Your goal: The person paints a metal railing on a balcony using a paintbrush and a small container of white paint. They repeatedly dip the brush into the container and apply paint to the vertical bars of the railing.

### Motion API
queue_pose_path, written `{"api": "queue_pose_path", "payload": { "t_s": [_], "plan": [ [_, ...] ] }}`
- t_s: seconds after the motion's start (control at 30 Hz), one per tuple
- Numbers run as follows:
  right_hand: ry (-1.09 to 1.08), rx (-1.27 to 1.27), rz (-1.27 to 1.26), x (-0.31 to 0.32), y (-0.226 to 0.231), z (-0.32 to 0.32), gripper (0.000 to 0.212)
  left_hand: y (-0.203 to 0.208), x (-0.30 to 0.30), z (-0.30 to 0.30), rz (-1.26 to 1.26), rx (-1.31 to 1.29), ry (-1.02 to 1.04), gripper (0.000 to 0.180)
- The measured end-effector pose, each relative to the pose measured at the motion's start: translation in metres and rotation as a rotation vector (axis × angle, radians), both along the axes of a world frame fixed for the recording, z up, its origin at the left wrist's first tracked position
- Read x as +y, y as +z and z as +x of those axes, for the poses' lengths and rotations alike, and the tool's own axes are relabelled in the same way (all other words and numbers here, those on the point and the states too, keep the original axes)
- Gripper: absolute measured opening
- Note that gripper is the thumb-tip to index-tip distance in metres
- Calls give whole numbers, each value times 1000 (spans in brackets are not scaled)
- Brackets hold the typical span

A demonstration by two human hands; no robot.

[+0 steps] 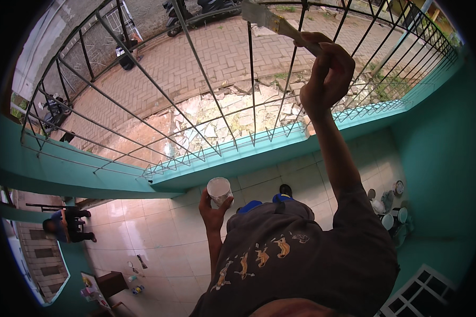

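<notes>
My right hand is raised high at the arm's full reach, its fingers closed round the handle of a flat paintbrush. The brush's broad pale end points up and left, close to the top of a dark metal railing. Lower down, in front of my body, my left hand grips a small white tub from the side. The tub's opening faces up and its inside looks whitish; I cannot tell how full it is.
A turquoise low wall carries the railing, with paving and broken stones beyond. Tubs and bags stand by the right wall. A seated person is at the left. Small items lie on the tiled floor.
</notes>
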State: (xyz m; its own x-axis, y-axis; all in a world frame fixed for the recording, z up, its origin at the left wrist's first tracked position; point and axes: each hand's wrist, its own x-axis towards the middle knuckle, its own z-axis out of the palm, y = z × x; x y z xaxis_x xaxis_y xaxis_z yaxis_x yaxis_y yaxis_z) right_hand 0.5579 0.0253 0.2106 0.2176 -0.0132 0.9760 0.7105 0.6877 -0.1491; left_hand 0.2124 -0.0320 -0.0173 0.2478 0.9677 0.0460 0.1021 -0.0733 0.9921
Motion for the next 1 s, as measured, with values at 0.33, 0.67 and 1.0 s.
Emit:
{"api": "queue_pose_path", "payload": {
  "t_s": [0.33,0.67,1.0],
  "plan": [
    [-213,-274,-32,2,-40,-20,29,-1,1,-2,-7,15,7,61],
    [-161,-320,-86,-7,-50,-33,28,4,2,-2,-31,-4,13,63],
    [55,50,20,-9,-34,-11,18,9,1,-1,-52,-25,19,64]
  ]
}}
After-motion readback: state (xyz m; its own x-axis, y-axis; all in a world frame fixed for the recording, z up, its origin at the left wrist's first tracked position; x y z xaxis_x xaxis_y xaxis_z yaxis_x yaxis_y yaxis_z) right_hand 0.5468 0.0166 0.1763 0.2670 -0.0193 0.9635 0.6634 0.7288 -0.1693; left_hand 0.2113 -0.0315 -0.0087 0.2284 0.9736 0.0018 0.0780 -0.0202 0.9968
